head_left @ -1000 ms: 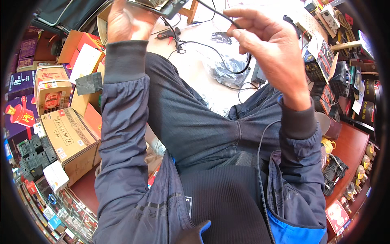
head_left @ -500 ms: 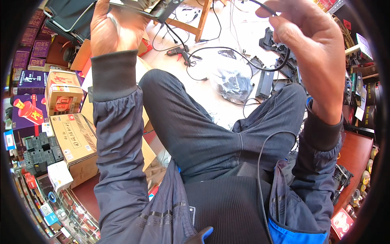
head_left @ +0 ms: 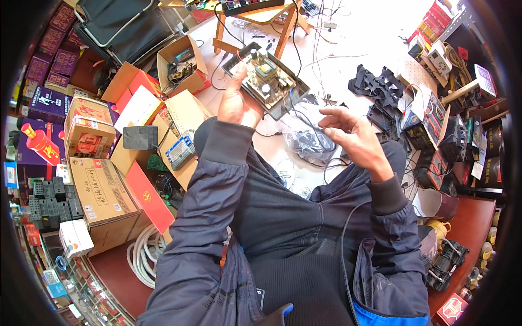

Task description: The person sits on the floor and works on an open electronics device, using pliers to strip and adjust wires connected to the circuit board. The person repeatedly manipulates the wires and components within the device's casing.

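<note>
Left hand (head_left: 236,106) clamped on an open black plastic rectangular case (head_left: 300,90), thumb over its near-left edge; it sits just ahead and to the right of that palm. Populated circuit board (head_left: 266,79) inside, facing up. Right hand (head_left: 356,138) off the case, thumb and fingers apart; can't tell if the tips touch the thin black cable nearby. Clear plastic bag (head_left: 307,142) left of right hand, black plastic brackets (head_left: 375,84) beyond it. Flat black rectangular panel (head_left: 140,138) left of left hand.
</note>
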A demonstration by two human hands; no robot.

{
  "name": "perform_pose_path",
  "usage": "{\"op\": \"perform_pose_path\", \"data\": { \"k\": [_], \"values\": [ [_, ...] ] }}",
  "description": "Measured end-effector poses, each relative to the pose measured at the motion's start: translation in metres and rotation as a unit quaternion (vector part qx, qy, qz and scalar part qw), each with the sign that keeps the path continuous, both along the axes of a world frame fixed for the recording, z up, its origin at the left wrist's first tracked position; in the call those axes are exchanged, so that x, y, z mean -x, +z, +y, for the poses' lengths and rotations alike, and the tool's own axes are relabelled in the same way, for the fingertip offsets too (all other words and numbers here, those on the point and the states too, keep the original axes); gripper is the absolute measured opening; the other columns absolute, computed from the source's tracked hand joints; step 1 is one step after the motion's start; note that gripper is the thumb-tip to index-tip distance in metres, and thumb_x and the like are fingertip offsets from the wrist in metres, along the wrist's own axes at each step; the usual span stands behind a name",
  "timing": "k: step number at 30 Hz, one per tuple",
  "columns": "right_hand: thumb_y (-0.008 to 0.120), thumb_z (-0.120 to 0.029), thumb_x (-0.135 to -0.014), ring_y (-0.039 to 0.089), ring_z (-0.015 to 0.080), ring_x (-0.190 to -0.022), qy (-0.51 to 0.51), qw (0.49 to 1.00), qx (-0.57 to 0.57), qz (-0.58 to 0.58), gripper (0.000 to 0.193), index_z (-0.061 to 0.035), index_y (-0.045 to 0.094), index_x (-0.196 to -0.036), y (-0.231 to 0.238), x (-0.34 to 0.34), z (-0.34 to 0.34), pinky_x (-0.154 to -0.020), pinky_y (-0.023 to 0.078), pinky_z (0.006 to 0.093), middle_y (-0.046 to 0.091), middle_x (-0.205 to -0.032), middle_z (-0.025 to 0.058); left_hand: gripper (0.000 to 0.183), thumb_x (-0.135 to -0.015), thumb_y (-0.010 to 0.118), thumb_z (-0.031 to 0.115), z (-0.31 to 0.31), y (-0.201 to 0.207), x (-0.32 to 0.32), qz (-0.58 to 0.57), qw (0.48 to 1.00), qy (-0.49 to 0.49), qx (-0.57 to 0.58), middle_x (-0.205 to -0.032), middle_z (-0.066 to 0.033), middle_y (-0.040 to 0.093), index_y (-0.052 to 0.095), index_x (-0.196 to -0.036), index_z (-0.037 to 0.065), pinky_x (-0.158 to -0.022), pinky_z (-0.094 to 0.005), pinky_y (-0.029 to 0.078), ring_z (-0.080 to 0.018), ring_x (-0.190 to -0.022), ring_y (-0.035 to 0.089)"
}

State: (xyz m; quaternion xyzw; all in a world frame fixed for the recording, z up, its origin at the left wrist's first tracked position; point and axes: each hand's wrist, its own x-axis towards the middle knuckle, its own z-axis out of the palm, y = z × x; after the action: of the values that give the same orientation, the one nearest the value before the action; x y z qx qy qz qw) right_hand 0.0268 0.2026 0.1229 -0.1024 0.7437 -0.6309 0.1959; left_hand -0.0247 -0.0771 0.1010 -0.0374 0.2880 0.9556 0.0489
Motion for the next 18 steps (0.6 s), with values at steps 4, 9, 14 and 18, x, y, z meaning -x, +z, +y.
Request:
{"op": "perform_pose_path", "data": {
  "k": [4, 9, 14, 18],
  "values": [
    [0.067, -0.013, -0.097, 0.066, 0.0154, -0.111, -0.027, 0.999, 0.017, -0.039, 0.042, 0.0015, 0.064, -0.136, -0.032, 0.010, 0.008, -0.099, 0.052, 0.0303, 0.072, -0.123, 0.0129, 0.048, -0.104, 0.063, 0.037, 0.007, -0.022, -0.003, -0.027, 1.000, -0.010, -0.010, -0.137, -0.0110, 0.065, 0.054, -0.143, 0.009, -0.112, -0.0540, 0.047, -0.0302, -0.127, 0.062],
    [0.066, -0.012, -0.096, 0.066, 0.0160, -0.110, -0.057, 0.995, 0.005, -0.082, 0.040, 0.0040, 0.065, -0.133, -0.075, 0.023, 0.008, -0.100, 0.051, 0.0297, 0.073, -0.121, 0.0125, 0.046, -0.104, 0.062, 0.034, 0.008, -0.036, -0.013, -0.082, 0.997, -0.005, -0.009, -0.137, -0.0107, 0.065, 0.053, -0.143, 0.010, -0.109, -0.0540, 0.050, -0.0299, -0.126, 0.063],
    [0.068, -0.015, -0.097, 0.067, 0.0119, -0.100, -0.062, 0.985, -0.058, -0.147, 0.036, -0.0002, 0.068, -0.129, -0.115, 0.034, -0.001, -0.091, 0.050, 0.0277, 0.073, -0.110, 0.0043, 0.045, -0.105, 0.062, 0.031, 0.002, -0.037, -0.020, -0.069, 0.998, -0.006, -0.005, -0.134, -0.0103, 0.066, 0.055, -0.142, 0.007, -0.105, -0.0481, 0.054, -0.0270, -0.120, 0.066],
    [0.076, -0.041, -0.093, 0.070, 0.0268, -0.109, -0.006, 0.962, -0.216, -0.169, 0.055, 0.0049, 0.072, -0.124, -0.166, 0.035, -0.017, -0.096, 0.053, 0.0360, 0.075, -0.115, 0.0190, 0.044, -0.105, 0.064, 0.031, -0.002, -0.035, -0.026, -0.077, 0.997, 0.021, 0.004, -0.134, -0.0092, 0.066, 0.056, -0.141, 0.007, -0.106, -0.0452, 0.053, -0.0243, -0.120, 0.065]
  ]
}}
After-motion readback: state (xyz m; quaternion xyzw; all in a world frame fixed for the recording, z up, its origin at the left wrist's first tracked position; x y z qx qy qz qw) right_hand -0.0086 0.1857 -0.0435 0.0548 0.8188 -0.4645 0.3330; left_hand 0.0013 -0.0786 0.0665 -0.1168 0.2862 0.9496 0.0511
